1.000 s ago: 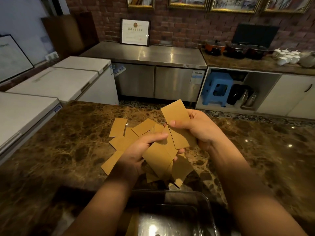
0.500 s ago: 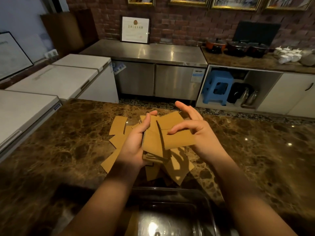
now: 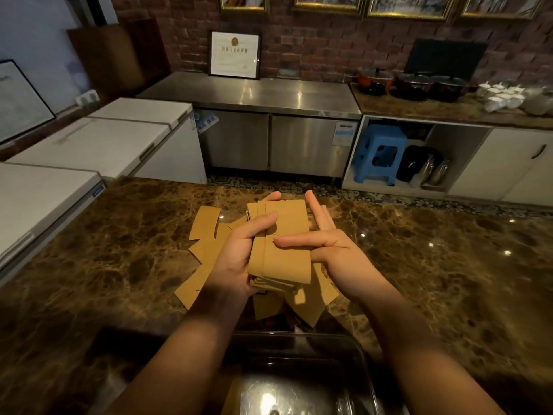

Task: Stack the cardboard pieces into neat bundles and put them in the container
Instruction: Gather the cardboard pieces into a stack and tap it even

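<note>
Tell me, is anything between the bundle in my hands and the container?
Nothing visible. The bundle, held in the left hand and steadied by the right hand, sits just beyond the open clear container.

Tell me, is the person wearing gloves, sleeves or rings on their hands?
No gloves: the left hand and right hand are bare. Both forearms are bare too, with no sleeves in view. No rings, watch or bracelets show, though the dim light hides fine detail.

The cardboard pieces (image 3: 206,229) are matt tan card. The desk (image 3: 419,265) is glossy brown marble with pale veins. The container (image 3: 353,363) at the desk's near edge is clear, shiny plastic.
</note>
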Tool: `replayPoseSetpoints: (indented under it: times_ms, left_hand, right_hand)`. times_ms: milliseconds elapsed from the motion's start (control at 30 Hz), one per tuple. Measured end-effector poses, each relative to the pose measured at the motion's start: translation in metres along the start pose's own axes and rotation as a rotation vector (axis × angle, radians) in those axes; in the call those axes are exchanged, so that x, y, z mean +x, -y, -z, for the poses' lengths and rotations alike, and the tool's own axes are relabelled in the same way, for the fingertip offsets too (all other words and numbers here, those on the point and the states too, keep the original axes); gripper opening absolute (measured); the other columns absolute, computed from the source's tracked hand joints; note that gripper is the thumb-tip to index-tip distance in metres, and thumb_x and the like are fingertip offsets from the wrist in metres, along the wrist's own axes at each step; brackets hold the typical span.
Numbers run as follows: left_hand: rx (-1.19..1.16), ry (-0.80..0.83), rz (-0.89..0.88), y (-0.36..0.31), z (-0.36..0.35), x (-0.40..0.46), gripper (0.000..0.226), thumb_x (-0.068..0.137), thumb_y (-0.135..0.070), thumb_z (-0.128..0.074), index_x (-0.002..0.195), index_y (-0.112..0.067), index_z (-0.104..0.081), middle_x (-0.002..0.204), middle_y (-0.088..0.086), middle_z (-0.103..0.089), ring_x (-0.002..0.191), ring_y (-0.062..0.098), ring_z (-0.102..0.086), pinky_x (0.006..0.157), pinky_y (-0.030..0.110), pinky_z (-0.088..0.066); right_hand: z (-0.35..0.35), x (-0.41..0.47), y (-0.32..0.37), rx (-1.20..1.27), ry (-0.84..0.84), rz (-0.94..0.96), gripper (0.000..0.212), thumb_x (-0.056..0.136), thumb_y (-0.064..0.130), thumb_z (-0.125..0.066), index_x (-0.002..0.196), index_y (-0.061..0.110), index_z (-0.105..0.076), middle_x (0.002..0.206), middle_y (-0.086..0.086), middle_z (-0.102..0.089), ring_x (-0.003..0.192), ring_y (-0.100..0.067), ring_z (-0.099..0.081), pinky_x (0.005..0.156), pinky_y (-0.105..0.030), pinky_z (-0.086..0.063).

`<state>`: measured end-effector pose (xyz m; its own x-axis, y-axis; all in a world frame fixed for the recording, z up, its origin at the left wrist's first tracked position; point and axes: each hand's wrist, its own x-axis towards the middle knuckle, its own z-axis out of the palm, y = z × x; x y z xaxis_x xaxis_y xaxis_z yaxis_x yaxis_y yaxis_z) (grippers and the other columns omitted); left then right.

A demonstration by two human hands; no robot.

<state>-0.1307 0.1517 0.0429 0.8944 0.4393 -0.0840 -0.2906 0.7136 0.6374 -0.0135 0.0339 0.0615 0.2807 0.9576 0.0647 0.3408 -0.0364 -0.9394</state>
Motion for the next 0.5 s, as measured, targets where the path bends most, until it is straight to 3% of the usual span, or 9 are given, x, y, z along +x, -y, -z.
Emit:
replayPoseSetpoints:
  times_ms: [33, 133, 233, 300, 367, 400, 500]
  left_hand:
    - [0.02, 0.015, -0.001, 0.001, 0.0, 0.0, 0.047, 0.082, -0.015, -0.058, 0.127, -0.028, -0.064, 0.113, 0.018, -0.073, 0.09, 0.034, -0.074, 0.071, 0.046, -0.062]
    - [0.079, -0.02, 0.0, 0.003, -0.002, 0.003, 0.051, 0.073, -0.013, -0.053, 0.119, -0.03, -0.066, 0.104, 0.012, -0.077, 0.084, 0.03, -0.074, 0.068, 0.043, -0.06]
    - [0.08, -0.085, -0.071, 0.005, -0.005, 0.01, 0.048, 0.078, -0.009, -0.051, 0.119, -0.029, -0.065, 0.104, 0.01, -0.077, 0.092, 0.032, -0.07, 0.074, 0.044, -0.058]
    - [0.04, -0.102, -0.16, 0.006, -0.008, 0.014, 0.045, 0.088, -0.003, -0.044, 0.124, -0.025, -0.058, 0.109, 0.014, -0.075, 0.096, 0.032, -0.071, 0.078, 0.046, -0.059]
    - [0.02, -0.133, -0.249, 0.008, -0.01, 0.018, 0.049, 0.087, 0.0, -0.045, 0.129, -0.023, -0.053, 0.113, 0.017, -0.073, 0.098, 0.032, -0.072, 0.078, 0.046, -0.061]
    - [0.028, -0.164, -0.293, 0.009, -0.012, 0.02, 0.053, 0.084, 0.0, -0.048, 0.131, -0.023, -0.052, 0.115, 0.019, -0.072, 0.099, 0.033, -0.072, 0.077, 0.045, -0.061]
    - [0.181, -0.285, -0.401, 0.017, -0.015, 0.026, 0.063, 0.074, -0.005, -0.058, 0.131, -0.03, -0.053, 0.112, 0.006, -0.074, 0.098, 0.023, -0.074, 0.072, 0.038, -0.06]
  right_hand:
    - [0.003, -0.001, 0.0, 0.015, 0.072, -0.02, 0.078, 0.079, -0.017, -0.053, 0.099, 0.056, -0.074, 0.161, 0.026, 0.004, 0.15, -0.006, 0.011, 0.121, -0.033, 0.0]
    - [0.013, -0.007, -0.002, 0.126, 0.261, -0.032, 0.086, 0.07, -0.011, -0.052, 0.124, 0.055, -0.064, 0.159, 0.031, -0.001, 0.151, -0.004, -0.005, 0.117, -0.018, -0.028]
    - [0.015, -0.015, -0.009, 0.559, 0.155, -0.028, 0.093, 0.069, 0.005, -0.065, 0.146, 0.052, -0.041, 0.165, 0.013, -0.016, 0.151, -0.017, -0.026, 0.114, -0.036, -0.039]
    - [0.008, -0.02, -0.014, 0.804, 0.015, -0.131, 0.096, 0.07, 0.024, -0.083, 0.146, 0.056, -0.034, 0.16, 0.001, -0.033, 0.138, -0.027, -0.05, 0.107, -0.054, -0.046]
    - [-0.001, -0.025, -0.016, 0.836, -0.077, -0.312, 0.095, 0.061, 0.043, -0.092, 0.143, 0.05, -0.043, 0.141, -0.006, -0.061, 0.118, -0.033, -0.067, 0.091, -0.057, -0.057]
    - [-0.005, -0.027, -0.017, 0.854, -0.09, -0.395, 0.089, 0.06, 0.044, -0.091, 0.14, 0.038, -0.052, 0.127, -0.009, -0.07, 0.109, -0.034, -0.071, 0.083, -0.054, -0.06]
    - [-0.013, -0.032, -0.015, 0.918, -0.108, -0.472, 0.063, 0.066, 0.038, -0.086, 0.123, 0.017, -0.07, 0.112, -0.016, -0.076, 0.101, -0.034, -0.074, 0.072, -0.043, -0.061]
